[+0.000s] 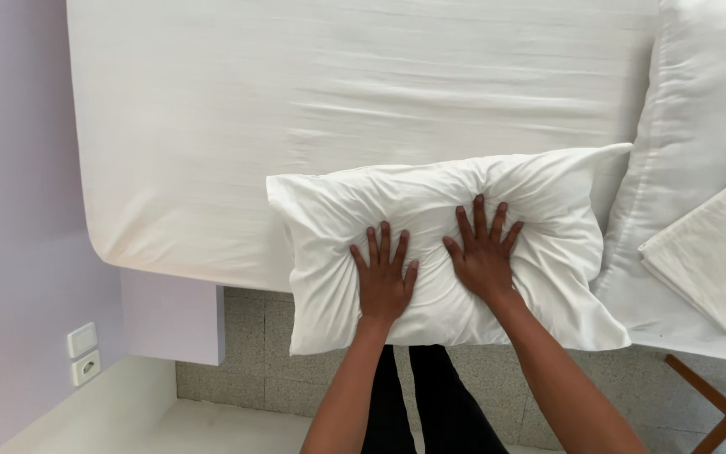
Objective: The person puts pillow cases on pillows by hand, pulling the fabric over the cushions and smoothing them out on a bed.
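Left hand [382, 282], right hand [484, 256] flat on pillow [548, 210], overhanging mattress [212, 126] edge

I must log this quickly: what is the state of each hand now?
Left hand: open, fingers spread, pressing flat on the white pillow.
Right hand: open, fingers spread, pressing the same pillow.

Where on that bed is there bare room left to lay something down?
The mattress is bare from the wall-side edge across to the pillow, and beyond the pillow too. Crowded: the near edge, where left hand and right hand press the pillow, and the right, with folded bedding.
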